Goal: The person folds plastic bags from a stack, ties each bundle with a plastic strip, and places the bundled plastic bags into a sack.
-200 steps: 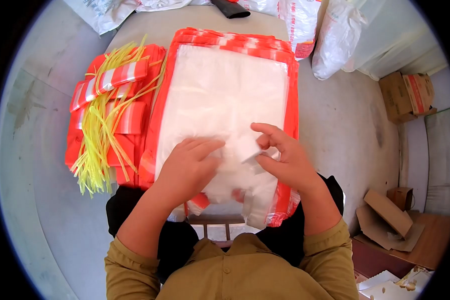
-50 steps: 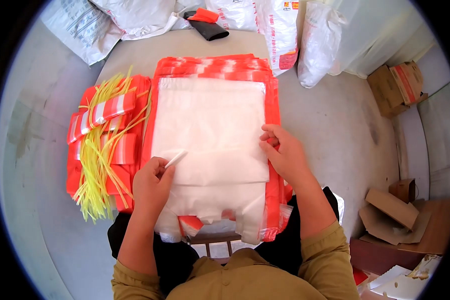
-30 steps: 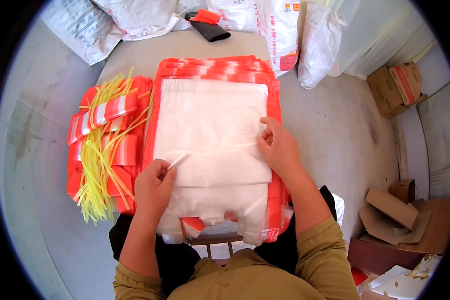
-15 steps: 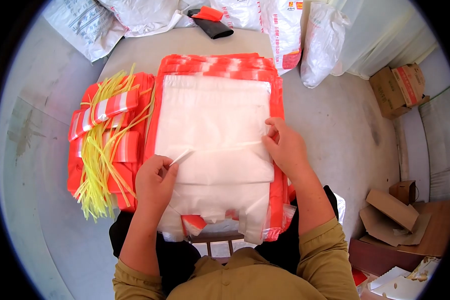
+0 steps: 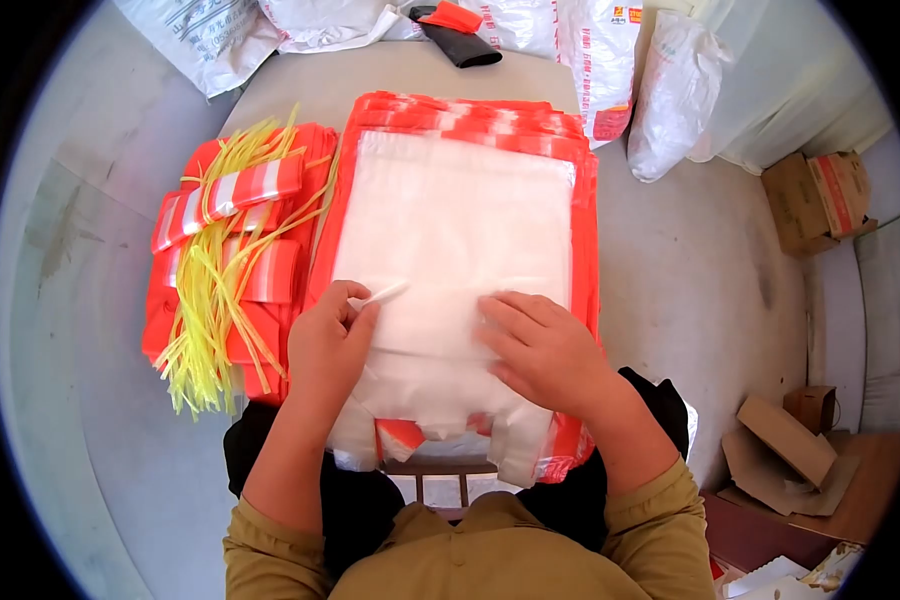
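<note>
While left hand (image 5: 327,335) apparently pinches white bag (image 5: 460,220) beneath, right hand (image 5: 543,350) spreads over it.

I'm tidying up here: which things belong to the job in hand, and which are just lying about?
Likely the job:
white plastic bag under left hand and right hand
red bags beneath
yellow strips on folded red bundles, probably

Seemingly lying about:
cardboard boxes
white sacks

The stained grey floor (image 5: 685,250) is brightly lit and edged by whitish drapery (image 5: 800,90), a pale wall (image 5: 832,310) and brown-topped furniture (image 5: 868,485).
</note>
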Demonstrator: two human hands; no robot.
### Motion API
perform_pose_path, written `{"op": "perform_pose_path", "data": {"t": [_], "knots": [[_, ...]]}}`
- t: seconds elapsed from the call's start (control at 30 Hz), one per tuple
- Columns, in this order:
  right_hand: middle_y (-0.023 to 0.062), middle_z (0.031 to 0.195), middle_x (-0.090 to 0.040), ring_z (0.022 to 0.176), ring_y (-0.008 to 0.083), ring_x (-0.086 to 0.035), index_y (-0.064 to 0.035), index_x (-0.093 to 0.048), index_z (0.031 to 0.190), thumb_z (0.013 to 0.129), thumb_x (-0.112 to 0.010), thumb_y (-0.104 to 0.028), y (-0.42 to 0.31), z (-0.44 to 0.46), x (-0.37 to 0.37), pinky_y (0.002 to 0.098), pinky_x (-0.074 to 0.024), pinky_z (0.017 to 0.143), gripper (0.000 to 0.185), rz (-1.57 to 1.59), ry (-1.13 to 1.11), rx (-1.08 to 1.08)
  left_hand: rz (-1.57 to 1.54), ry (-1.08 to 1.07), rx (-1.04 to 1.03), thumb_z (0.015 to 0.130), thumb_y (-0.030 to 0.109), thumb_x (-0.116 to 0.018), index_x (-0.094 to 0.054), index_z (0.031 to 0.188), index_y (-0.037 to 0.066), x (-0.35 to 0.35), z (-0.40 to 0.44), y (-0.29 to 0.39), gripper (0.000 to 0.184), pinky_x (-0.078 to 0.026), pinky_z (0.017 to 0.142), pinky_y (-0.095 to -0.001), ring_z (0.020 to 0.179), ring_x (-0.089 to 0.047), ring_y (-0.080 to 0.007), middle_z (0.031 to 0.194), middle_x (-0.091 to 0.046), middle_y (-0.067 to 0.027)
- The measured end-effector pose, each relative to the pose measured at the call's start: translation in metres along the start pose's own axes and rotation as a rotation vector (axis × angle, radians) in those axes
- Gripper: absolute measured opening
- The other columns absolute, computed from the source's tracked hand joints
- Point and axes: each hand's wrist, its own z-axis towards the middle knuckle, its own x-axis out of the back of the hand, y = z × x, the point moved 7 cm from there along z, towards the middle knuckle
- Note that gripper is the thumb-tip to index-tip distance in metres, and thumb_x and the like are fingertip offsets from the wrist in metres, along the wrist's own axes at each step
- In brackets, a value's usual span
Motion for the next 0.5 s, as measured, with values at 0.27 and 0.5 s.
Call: {"op": "perform_pose_path", "data": {"t": [0.27, 0.5], "knots": [[0.0185, 0.132, -0.068, 0.121, 0.0348, -0.066, -0.0014, -0.07, 0.114, 0.086, -0.067, -0.005, 0.004, -0.004, -0.006, 0.0452, -0.0561, 0.099, 0.028, -0.098, 0.055, 0.003, 0.363, 0.066, -0.5, 0.078, 0.019, -0.088, -0.069, 0.128, 0.01, 0.007, -0.016, 0.05, 0.054, -0.05, 0.097, -0.045, 0.113, -0.061, -0.0308, 0.125, -0.065, -0.012], [0.016, 0.123, -0.072, 0.114, 0.0334, -0.07, -0.0007, -0.071, 0.113, 0.087, -0.066, -0.005, 0.004, -0.001, 0.005, 0.0434, -0.058, 0.095, 0.026, -0.029, 0.05, -0.023, 0.432, -0.118, -0.68, 0.073, 0.001, -0.076, -0.07, 0.131, 0.012, -0.016, -0.019, 0.044, 0.059, -0.039, 0.119, -0.0564, 0.144, -0.053, -0.0345, 0.148, -0.063, -0.0075]]}}
